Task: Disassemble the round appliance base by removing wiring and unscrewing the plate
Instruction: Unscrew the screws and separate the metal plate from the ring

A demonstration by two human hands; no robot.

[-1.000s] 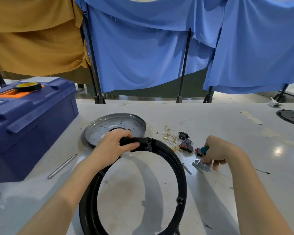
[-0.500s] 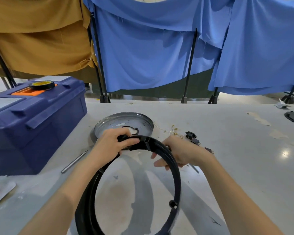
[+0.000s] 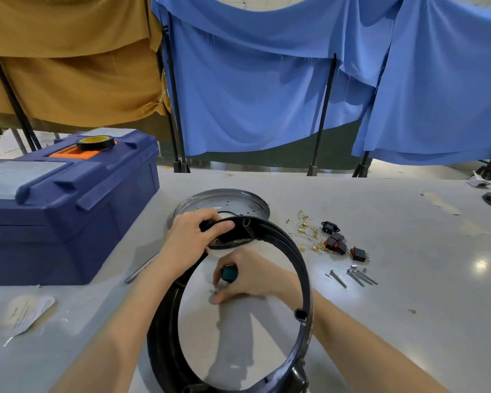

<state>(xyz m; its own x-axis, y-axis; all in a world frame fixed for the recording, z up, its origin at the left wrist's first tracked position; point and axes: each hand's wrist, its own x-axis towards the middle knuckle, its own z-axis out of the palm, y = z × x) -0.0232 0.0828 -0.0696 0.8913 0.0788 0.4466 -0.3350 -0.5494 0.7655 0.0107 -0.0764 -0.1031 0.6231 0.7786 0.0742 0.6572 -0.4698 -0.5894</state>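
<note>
Things lie all round the black ring (image 3: 305, 279), the round base. It is tipped up in the middle of the pale, smooth surface (image 3: 408, 321), with its far edge lifted. The left hand (image 3: 194, 236) grips the top of the ring, with its thumb over the rim. The right hand (image 3: 253, 276) shows inside the ring, and the ring's right side hides part of that arm. This hand is curled round a screwdriver (image 3: 228, 273) with a green-blue handle. Its fingertips reach down to a tiny shiny bit (image 3: 214, 292) on the surface. The hand hides the tip of the tool.

Just behind the ring lies the metal plate (image 3: 221, 198), a grey round dish with small holes. The ring and the left hand hide its near part.

To the right lie thin pale wires (image 3: 306, 234) with gold ends, a black socket (image 3: 330, 226) and black switches (image 3: 335, 242) with red parts. Nearer lie long silver screws (image 3: 355, 275) and small metal tubes.

A thin metal rod (image 3: 141, 269) lies left of the ring, beside a big dark blue plastic toolbox (image 3: 68, 217). On its lid sits a roll of black tape (image 3: 95, 142) with a yellow label, next to an orange patch. A flat packet (image 3: 29, 310) lies at the near left, and its print is too small to read.

Blue cloths (image 3: 267, 95) and a brown cloth (image 3: 68, 66) hang on black poles at the back.
</note>
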